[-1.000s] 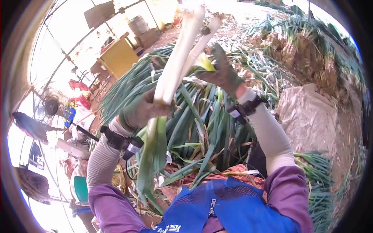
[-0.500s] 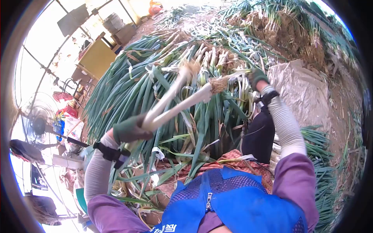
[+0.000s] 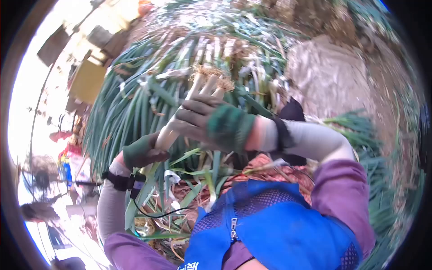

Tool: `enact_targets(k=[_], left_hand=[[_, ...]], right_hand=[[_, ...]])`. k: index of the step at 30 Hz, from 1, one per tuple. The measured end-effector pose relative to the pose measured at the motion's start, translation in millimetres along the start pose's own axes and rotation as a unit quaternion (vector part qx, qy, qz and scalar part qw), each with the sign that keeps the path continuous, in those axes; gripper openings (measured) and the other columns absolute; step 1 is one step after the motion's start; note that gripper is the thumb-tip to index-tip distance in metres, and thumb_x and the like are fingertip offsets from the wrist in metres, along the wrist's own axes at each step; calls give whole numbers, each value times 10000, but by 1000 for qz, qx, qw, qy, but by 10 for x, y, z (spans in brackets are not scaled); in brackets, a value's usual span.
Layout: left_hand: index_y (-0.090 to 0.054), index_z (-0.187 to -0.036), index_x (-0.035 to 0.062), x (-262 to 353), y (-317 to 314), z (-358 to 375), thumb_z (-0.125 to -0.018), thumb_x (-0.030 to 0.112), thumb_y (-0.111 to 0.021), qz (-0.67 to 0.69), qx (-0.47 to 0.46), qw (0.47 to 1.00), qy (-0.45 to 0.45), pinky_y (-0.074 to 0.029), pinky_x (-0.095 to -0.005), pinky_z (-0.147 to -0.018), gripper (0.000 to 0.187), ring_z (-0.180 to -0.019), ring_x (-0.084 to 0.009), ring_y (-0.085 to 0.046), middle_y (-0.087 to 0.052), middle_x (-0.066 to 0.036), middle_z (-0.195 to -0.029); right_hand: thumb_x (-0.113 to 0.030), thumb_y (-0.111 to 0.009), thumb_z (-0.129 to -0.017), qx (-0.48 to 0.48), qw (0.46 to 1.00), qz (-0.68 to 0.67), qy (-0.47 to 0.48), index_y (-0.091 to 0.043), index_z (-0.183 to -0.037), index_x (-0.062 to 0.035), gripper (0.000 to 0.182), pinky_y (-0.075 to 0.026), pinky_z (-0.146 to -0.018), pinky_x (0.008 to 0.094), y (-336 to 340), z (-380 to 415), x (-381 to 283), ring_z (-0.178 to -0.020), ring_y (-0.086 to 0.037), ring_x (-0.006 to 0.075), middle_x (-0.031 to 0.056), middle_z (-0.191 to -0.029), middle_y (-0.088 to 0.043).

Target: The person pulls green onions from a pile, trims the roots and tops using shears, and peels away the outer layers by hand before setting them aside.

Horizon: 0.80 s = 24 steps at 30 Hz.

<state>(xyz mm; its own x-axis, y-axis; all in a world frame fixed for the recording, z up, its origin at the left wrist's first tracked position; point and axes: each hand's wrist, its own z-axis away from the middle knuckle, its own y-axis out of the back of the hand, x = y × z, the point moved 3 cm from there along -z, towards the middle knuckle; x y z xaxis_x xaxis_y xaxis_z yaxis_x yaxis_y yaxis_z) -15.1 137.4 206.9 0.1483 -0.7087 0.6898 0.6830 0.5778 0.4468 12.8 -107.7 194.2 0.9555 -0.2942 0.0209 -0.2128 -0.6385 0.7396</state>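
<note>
My left hand (image 3: 143,150), in a dark green glove, is closed around the lower white part of a few long green onions (image 3: 208,83). They slant up and away, their roots at the far end. Across the middle of the same stalks lies my right hand (image 3: 220,121), gloved too, its fingers bent over them and its thumb hidden. Right behind both hands spreads a large heap of green onions (image 3: 121,108) with long green leaves. Loose leaves (image 3: 198,184) lie close below the hands, near my lap.
Brownish sheeting (image 3: 330,81) covers ground to the right of the heap. More green onions (image 3: 382,180) lie by my right side. At the left are a yellowish board (image 3: 87,78) and a blurred fan (image 3: 40,177). A dark cable (image 3: 164,216) loops below my left wrist.
My right hand has come left from beyond the root ends onto the stalks in my left hand. The stalks are now bunched together and point more steeply away. The view has shifted slightly.
</note>
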Motion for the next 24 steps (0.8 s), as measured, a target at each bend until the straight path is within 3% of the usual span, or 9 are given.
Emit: enact_targets(k=[2, 5, 6, 9, 10, 12, 17, 21, 24], left_hand=[[-434, -1353, 19, 150, -151, -183, -885, 115, -642, -40, -51, 998, -20, -479, -298, -846, 522, -940, -117, -548, -604, -34, -1060], [-439, -1343, 20, 593, -265, -370, -811, 174, -705, -255, -32, 966, -21, -499, -404, -832, 614, -941, -310, -659, -659, -197, -1055], [-449, -1339, 28, 730, -281, -414, -800, 189, -714, -266, -18, 964, -20, -500, -410, -828, 622, -935, -329, -661, -660, -205, -1043], [-480, -1334, 56, 1243, -296, -487, -775, 181, -739, -255, 23, 967, 6, -494, -421, -871, 629, -978, -349, -655, -654, -206, -1096], [-486, -1348, 58, 1490, -285, -455, -772, 141, -744, -318, 77, 934, -146, -479, -399, -936, 636, -1074, -331, -626, -623, -211, -1188], [-518, -1356, 62, 1924, -201, -294, -739, 19, -726, -383, 198, 873, -228, -432, -381, -1029, 652, -1219, -296, -550, -566, -185, -1315], [-425, -1400, -13, 2343, 199, 233, -816, -27, -583, -409, 364, 785, -290, -262, -403, -1158, 605, -1386, -262, -367, -437, -145, -1463], [-414, -1402, -24, 2132, 252, 142, -840, 28, -580, -452, 398, 774, -194, -231, -424, -1169, 589, -1392, -297, -350, -418, -184, -1460], [-418, -1402, -7, 1881, 142, -322, -813, -25, -569, -368, 301, 851, -224, -308, -414, -1118, 608, -1327, -278, -435, -461, -164, -1417]], right_hand=[[-207, -603, -809, 81, 992, 93, 4, -531, -1290, -135, 491, -418, -1000, 426, -263, -132, 92, -1089, -591, 256, 74, -1202, -602], [-226, -589, -825, -152, 984, 0, -88, -590, -1163, -115, 356, -536, -701, 424, -443, 93, 240, -861, -682, 284, 90, -908, -673], [-228, -630, -789, -29, 998, -2, -62, -608, -987, -125, 225, -521, -550, 423, -485, 232, 318, -664, -673, 283, 64, -744, -638], [-240, -674, -750, 25, 988, 69, -135, -604, -915, -142, 205, -525, -643, 412, -170, 465, 488, -730, -661, 262, 25, -776, -627], [-238, -729, -688, 71, 986, 62, -134, -615, -890, -142, 251, -527, -651, 417, -58, 609, 604, -721, -652, 271, 46, -794, -635], [-202, -751, -669, 123, 974, 29, -189, -643, -948, -131, 308, -539, -700, 408, 160, 978, 883, -773, -663, 283, 77, -835, -649], [-184, -796, -727, 151, 914, 113, -359, -654, -1039, -94, 355, -575, -747, 360, 998, 2175, 1376, -817, -695, 262, 112, -925, -691], [-260, -808, -781, 245, 825, 248, -445, -651, -1058, -77, 367, -581, -729, 292, 1565, 3244, 1476, -819, -697, 194, 84, -908, -702], [-202, -817, -782, 415, 650, 80, -632, -626, -1044, -22, 371, -536, -633, 287, 1692, 3901, 1487, -708, -644, 153, 57, -855, -676]])
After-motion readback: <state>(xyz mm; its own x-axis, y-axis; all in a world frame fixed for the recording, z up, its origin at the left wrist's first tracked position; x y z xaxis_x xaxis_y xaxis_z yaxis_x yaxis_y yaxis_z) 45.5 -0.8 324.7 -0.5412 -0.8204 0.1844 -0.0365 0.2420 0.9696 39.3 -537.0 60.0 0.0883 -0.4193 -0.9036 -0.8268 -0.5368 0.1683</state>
